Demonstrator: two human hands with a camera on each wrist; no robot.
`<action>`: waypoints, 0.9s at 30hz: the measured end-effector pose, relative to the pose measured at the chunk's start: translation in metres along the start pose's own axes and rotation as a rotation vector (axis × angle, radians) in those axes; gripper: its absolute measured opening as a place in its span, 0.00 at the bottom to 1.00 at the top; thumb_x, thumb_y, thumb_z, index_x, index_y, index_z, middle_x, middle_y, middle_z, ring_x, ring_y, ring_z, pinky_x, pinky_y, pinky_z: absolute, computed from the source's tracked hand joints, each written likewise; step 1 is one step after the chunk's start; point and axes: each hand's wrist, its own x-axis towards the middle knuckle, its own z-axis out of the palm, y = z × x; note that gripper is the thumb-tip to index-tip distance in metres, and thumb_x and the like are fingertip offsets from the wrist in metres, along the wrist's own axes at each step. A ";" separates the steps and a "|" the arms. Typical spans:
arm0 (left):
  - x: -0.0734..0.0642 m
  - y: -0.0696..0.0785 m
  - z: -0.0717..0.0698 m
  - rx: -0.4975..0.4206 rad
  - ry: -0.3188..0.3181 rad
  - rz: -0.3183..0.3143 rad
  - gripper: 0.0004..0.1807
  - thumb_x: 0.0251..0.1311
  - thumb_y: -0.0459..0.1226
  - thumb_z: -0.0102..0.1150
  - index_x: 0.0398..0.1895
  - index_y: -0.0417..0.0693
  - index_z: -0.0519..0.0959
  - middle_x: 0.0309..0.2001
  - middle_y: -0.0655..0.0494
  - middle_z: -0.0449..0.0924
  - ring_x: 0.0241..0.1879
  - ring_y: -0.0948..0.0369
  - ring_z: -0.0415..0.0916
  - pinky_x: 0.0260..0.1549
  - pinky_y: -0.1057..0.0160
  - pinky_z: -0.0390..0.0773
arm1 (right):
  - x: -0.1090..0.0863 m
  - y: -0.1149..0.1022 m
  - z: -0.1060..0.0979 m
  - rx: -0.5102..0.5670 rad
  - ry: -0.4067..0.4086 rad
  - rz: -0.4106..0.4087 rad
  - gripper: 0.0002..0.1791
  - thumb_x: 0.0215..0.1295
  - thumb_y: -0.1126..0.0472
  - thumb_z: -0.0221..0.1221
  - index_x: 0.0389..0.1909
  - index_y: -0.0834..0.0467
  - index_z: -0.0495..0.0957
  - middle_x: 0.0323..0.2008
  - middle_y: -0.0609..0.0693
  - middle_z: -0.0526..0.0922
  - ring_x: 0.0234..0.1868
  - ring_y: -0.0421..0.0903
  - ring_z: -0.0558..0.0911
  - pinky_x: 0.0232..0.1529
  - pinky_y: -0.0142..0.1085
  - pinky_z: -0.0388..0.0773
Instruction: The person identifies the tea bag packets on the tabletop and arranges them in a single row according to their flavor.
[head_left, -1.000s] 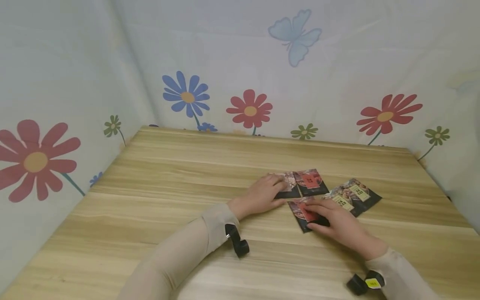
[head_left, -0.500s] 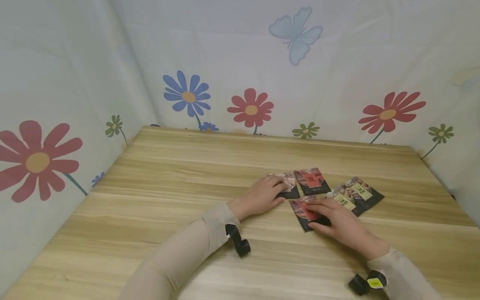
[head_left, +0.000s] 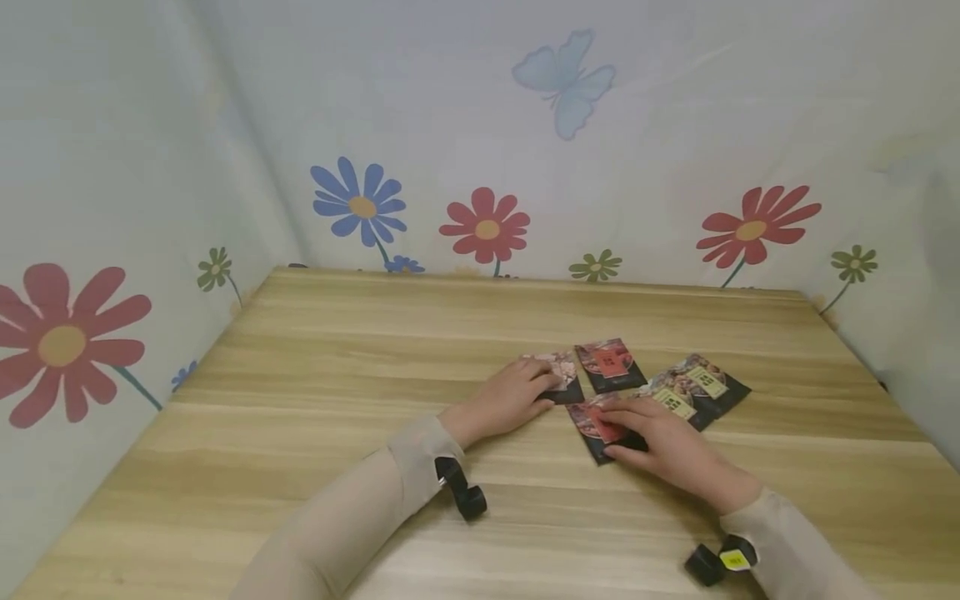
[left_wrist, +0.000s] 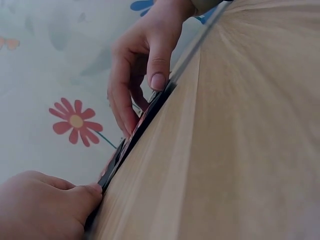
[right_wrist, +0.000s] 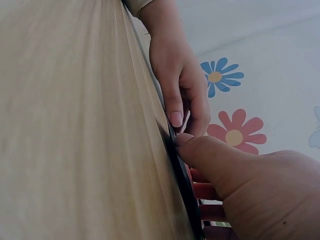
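Several flat square food packets with dark lower edges lie on the wooden table (head_left: 360,350). My left hand (head_left: 498,404) holds the leftmost packet (head_left: 564,373), a pale-labelled one, its fingers over the top and its thumb along the near side. The nearest packet (head_left: 587,427), with a red label, is under my right hand (head_left: 678,446). In the right wrist view the right thumb (right_wrist: 187,141) presses the dark edge while the other fingers bend over the top. The fingertips of the left hand are partly hidden behind that hand in the left wrist view.
Behind the nearest packet lies another red-labelled packet (head_left: 613,365). To its right are two yellow-labelled packets (head_left: 708,383), side by side and partly behind the right hand. A white curtain (head_left: 420,92) printed with flowers stands around the table.
The leftmost packet has shifted slightly towards me with my left hand, so its gap to the rear red-labelled packet is wider. My right hand stays on the nearest packet. The head view has turned slightly.
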 end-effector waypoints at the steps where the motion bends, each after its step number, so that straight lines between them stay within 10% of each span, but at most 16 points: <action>1: -0.001 -0.001 0.000 0.000 0.003 0.004 0.23 0.72 0.48 0.45 0.65 0.50 0.71 0.64 0.51 0.71 0.66 0.56 0.65 0.74 0.56 0.55 | 0.000 0.000 0.001 0.000 -0.003 0.002 0.24 0.54 0.52 0.68 0.51 0.58 0.82 0.53 0.53 0.82 0.56 0.56 0.79 0.56 0.53 0.77; 27: -0.032 -0.006 -0.006 -0.008 0.033 0.071 0.23 0.71 0.47 0.47 0.65 0.50 0.71 0.63 0.51 0.71 0.65 0.55 0.67 0.70 0.57 0.63 | -0.001 -0.001 -0.001 -0.001 -0.011 0.013 0.23 0.56 0.51 0.67 0.51 0.57 0.82 0.52 0.52 0.82 0.55 0.56 0.79 0.56 0.54 0.76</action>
